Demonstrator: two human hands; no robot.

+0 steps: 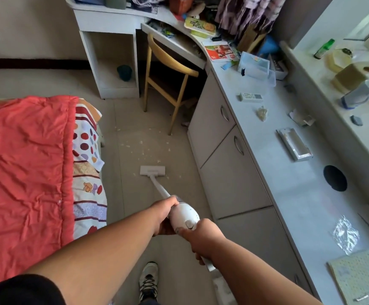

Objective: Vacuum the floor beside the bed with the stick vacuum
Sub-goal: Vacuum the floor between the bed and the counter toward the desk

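White stick vacuum (184, 213) — both hands, left hand (165, 213) and right hand (203, 235), clenched around its body

Beige tiled floor (179, 205), white desk (113, 20) (cluttered), wooden chair (168, 69).

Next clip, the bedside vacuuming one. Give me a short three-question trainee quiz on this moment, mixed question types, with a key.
1. True or false: both hands hold the stick vacuum.
2. Where do most of the pale crumbs lie relative to the floor head?
A. Beyond it, toward the wooden chair
B. Behind it, near the shoe
C. On the red quilt
3. Fill in: the bed is on the person's ____ side.

Key
1. True: the left hand grips the front of the body and the right hand grips the rear.
2. A
3. left
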